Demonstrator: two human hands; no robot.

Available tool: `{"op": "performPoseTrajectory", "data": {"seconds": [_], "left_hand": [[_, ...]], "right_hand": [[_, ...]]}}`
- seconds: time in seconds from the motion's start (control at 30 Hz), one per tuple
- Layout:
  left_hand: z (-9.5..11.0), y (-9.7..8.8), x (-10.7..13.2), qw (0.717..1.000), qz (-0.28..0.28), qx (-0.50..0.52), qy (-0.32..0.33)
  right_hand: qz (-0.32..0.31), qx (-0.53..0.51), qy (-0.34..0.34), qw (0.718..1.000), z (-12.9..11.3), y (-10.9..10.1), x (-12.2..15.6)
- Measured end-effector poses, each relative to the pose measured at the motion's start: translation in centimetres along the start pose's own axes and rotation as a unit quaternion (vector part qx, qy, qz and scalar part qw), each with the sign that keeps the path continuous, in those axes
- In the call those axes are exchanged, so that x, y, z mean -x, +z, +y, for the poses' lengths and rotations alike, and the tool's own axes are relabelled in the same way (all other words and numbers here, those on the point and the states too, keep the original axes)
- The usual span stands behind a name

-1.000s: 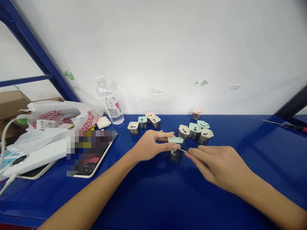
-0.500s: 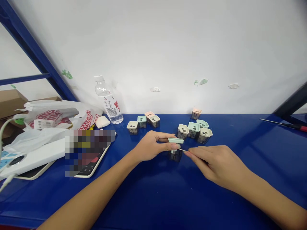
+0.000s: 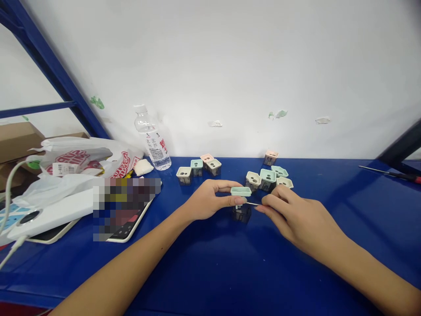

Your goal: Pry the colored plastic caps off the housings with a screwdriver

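Observation:
My left hand [image 3: 208,199] pinches the mint-green top of a pencil sharpener [image 3: 241,191] between thumb and fingers, its upper face tipped partly toward me. Just below it, a dark see-through sharpener container [image 3: 241,214] shows on the table; whether the two touch I cannot tell. My right hand [image 3: 296,215] is closed on a thin, pale, rod-like piece [image 3: 252,203], whose tip reaches the underside of the green top by my left thumb. Behind my hands stand several two-hole sharpeners, among them a cream one [image 3: 253,179], a mint one [image 3: 268,179] and a pink one [image 3: 270,157].
On the left, more sharpeners [image 3: 183,174] stand near a water bottle [image 3: 152,140]. Plastic bags [image 3: 82,156], a white power bank [image 3: 59,213] with a cable and a phone [image 3: 131,228] lie farther left. A screwdriver [image 3: 391,173] rests at the right on the blue table [image 3: 210,272].
The green top has tipped so more of its upper face shows. My right hand has shifted slightly right and up, its fingers more curled, covering part of a cream sharpener.

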State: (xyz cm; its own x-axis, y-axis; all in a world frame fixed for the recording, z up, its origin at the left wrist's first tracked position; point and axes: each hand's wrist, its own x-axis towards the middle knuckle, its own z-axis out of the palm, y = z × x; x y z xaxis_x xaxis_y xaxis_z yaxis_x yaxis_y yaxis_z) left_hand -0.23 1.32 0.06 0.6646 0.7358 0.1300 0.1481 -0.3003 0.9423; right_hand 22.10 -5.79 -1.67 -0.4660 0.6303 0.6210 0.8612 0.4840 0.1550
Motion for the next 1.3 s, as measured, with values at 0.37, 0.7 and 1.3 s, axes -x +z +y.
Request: {"op": "performPoseTrajectory", "data": {"seconds": [0.37, 0.7, 1.3], "left_hand": [[-0.7, -0.2, -0.3, 0.996, -0.039, 0.079, -0.020], [-1.1, -0.4, -0.3, 0.995, -0.043, 0.087, -0.011], [-1.0, -0.1, -0.3, 0.998, -0.040, 0.047, 0.012]], "right_hand": [[0.003, -0.054, -0.024, 0.998, 0.3, 0.0, -0.2], [-0.026, -0.004, 0.002, 1.000, 0.6, -0.3, 0.2], [-0.071, -0.141, 0.053, 0.986, 0.2, -0.7, 0.2]]}}
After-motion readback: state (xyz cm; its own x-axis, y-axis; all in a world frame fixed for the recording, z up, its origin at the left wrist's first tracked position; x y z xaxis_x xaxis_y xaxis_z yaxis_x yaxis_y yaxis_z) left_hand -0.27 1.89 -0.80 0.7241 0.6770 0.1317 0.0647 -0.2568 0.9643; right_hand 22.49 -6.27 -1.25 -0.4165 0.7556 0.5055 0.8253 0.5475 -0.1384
